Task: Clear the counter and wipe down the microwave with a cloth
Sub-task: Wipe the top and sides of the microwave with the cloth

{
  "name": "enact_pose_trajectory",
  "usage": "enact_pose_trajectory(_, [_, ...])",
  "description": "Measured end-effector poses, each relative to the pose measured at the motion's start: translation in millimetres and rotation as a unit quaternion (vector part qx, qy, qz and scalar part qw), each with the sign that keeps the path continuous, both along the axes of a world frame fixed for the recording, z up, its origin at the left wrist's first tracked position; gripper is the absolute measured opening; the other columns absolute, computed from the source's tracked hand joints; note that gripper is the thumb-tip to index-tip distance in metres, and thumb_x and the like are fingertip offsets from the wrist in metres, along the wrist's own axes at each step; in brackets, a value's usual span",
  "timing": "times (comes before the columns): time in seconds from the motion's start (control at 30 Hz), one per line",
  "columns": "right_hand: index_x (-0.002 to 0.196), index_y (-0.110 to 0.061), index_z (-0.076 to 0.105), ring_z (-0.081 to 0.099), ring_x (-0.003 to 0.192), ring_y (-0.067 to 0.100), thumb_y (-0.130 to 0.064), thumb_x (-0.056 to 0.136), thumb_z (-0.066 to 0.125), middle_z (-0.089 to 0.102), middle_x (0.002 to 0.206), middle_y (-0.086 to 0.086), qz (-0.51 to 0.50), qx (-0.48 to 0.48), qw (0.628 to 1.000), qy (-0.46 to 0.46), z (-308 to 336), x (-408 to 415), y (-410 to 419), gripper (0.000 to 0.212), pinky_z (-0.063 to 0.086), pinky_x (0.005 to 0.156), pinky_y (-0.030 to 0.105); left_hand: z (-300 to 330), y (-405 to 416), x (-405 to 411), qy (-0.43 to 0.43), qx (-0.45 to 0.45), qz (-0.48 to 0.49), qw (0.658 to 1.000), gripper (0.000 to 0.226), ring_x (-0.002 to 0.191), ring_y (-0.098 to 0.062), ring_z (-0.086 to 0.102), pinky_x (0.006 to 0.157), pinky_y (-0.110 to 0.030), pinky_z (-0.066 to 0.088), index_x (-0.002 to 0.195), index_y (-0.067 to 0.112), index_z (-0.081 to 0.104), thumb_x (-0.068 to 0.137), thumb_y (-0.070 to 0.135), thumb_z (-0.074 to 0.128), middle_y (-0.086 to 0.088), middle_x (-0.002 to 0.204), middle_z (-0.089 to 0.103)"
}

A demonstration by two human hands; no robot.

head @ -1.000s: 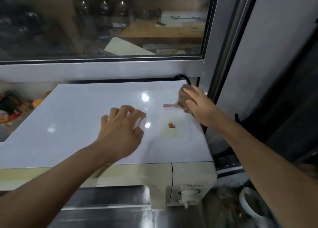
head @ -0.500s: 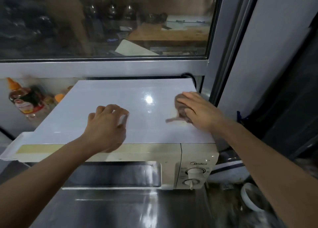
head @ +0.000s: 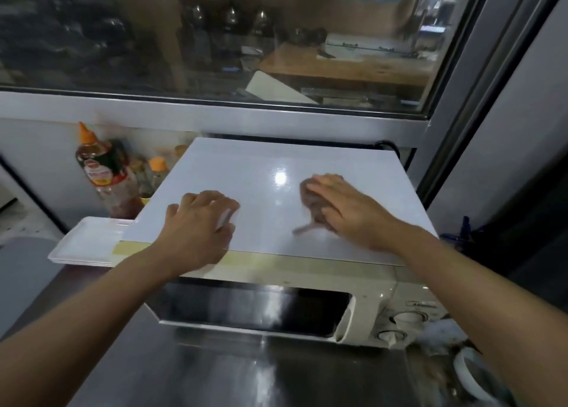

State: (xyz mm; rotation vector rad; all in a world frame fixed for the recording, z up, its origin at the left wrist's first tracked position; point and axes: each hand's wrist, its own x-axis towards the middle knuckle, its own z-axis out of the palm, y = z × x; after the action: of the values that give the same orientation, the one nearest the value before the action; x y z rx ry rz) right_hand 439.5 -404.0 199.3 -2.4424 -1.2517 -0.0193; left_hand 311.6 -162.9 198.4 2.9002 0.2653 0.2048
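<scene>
A cream microwave point(head: 276, 286) with a glossy white top stands on the steel counter point(head: 215, 376) below a window. Its dark door and two knobs face me. My right hand point(head: 350, 213) lies on the right part of the top, fingers fairly straight, pressing a bunched brown cloth point(head: 310, 202) against the surface; a tail of cloth sticks out toward me. My left hand point(head: 199, 222) rests on the front left of the top with bent fingers and holds nothing.
A sauce bottle point(head: 104, 176) with an orange cap and smaller bottles point(head: 156, 173) stand left of the microwave. Stacked white trays point(head: 83, 243) lie by its left front corner. A white mug point(head: 470, 376) sits at the lower right, and a black cable point(head: 388, 145) runs behind.
My right hand has dragged the cloth from the back right corner toward the middle of the top. My left hand slid nearer the front edge. My view pulled back, showing the microwave's door.
</scene>
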Motion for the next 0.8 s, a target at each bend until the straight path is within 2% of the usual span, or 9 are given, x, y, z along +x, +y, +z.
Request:
enact_pose_trajectory(0.1, [0.142,-0.02,0.027,0.009,0.145,0.015,-0.024,0.097,0.036,0.012,0.157,-0.002,-0.093,-0.059,0.994,-0.011,-0.6,11.5,35.3,0.046,0.026,0.112,0.037,-1.5,1.6,-1.9,-0.002,-0.007,-0.009,1.0,0.038,0.132,-0.025,0.032,0.106,-0.049,0.026,0.132,0.031,0.045,0.094,0.034,0.042,0.005,0.147,0.036])
enact_pose_trajectory(0.17, [0.145,-0.016,0.025,0.015,0.144,0.019,-0.021,0.095,0.04,0.016,0.156,0.003,-0.041,-0.037,0.998,-0.02,-5.2,-13.7,49.1,0.053,0.028,0.112,0.039,-1.5,5.1,-4.4,-0.004,-0.019,-0.018,1.0,0.039,0.132,-0.024,0.03,0.106,-0.048,0.024,0.132,0.029,0.045,0.093,0.034,0.043,0.006,0.147,0.035])
enact_pose_trajectory(0.27, [0.143,-0.023,0.027,0.027,0.139,0.018,-0.029,0.087,0.041,0.023,0.155,0.0,0.095,-0.001,0.995,-0.012,-16.6,-65.2,55.7,0.058,0.032,0.11,0.032,-1.7,25.0,-16.7,-0.009,-0.025,-0.018,0.999,0.038,0.132,-0.023,0.029,0.105,-0.048,0.024,0.13,0.028,0.047,0.092,0.031,0.047,0.007,0.145,0.037])
enact_pose_trajectory(0.37, [0.14,-0.027,0.035,0.024,0.14,0.007,-0.025,0.089,0.04,0.022,0.155,-0.01,0.123,0.008,0.992,0.033,-11.9,-57.3,63.3,0.051,0.027,0.109,0.021,-1.8,50.0,-31.4,-0.029,-0.03,0.013,0.999,0.036,0.131,-0.024,0.031,0.106,-0.048,0.024,0.128,0.03,0.051,0.092,0.027,0.049,0.008,0.142,0.041])
enact_pose_trajectory(0.47, [0.14,-0.023,0.042,0.023,0.142,0.012,-0.017,0.096,0.039,0.021,0.155,-0.006,0.024,0.006,0.999,0.043,-5.2,-13.7,89.2,0.044,0.025,0.114,0.03,-0.5,60.2,-36.4,-0.029,-0.045,0.021,0.998,0.036,0.131,-0.024,0.031,0.108,-0.046,0.024,0.129,0.033,0.05,0.092,0.03,0.048,0.008,0.143,0.039])
enact_pose_trajectory(0.53, [0.14,-0.025,0.042,0.023,0.141,0.016,-0.022,0.098,0.038,0.017,0.156,-0.005,-0.07,-0.015,0.997,0.011,-4.4,4.9,111.9,0.043,0.027,0.113,0.035,-0.6,61.0,-36.3,-0.022,-0.051,0.014,0.998,0.037,0.133,-0.023,0.027,0.109,-0.046,0.022,0.131,0.034,0.048,0.094,0.032,0.046,0.009,0.145,0.036])
enact_pose_trajectory(0.6, [0.137,-0.025,0.045,0.029,0.136,0.02,-0.026,0.097,0.04,0.019,0.154,-0.003,-0.098,-0.004,0.995,0.002,-7.0,-4.0,128.3,0.041,0.033,0.109,0.039,-1.1,64.4,-38.2,-0.02,-0.048,0.02,0.998,0.038,0.134,-0.021,0.026,0.11,-0.045,0.022,0.132,0.034,0.047,0.094,0.033,0.046,0.009,0.146,0.035])
enact_pose_trajectory(0.7, [0.128,-0.019,0.051,0.045,0.122,0.018,-0.025,0.089,0.043,0.037,0.14,-0.001,0.045,0.057,0.997,-0.028,-15.2,-50.2,134.4,0.04,0.046,0.096,0.035,-2.7,77.4,-47.8,-0.039,-0.034,0.048,0.998,0.038,0.13,-0.022,0.033,0.106,-0.044,0.029,0.129,0.028,0.05,0.091,0.033,0.051,0.004,0.142,0.04])
enact_pose_trajectory(0.8, [0.135,-0.023,0.045,0.042,0.125,0.009,-0.03,0.089,0.039,0.035,0.143,-0.01,0.152,0.031,0.987,-0.028,-17.3,-63.2,132.6,0.046,0.04,0.098,0.019,-3.7,87.3,-56.0,-0.052,-0.053,0.048,0.996,0.041,0.124,-0.023,0.043,0.102,-0.041,0.038,0.128,0.019,0.053,0.089,0.03,0.058,0.0,0.137,0.046])
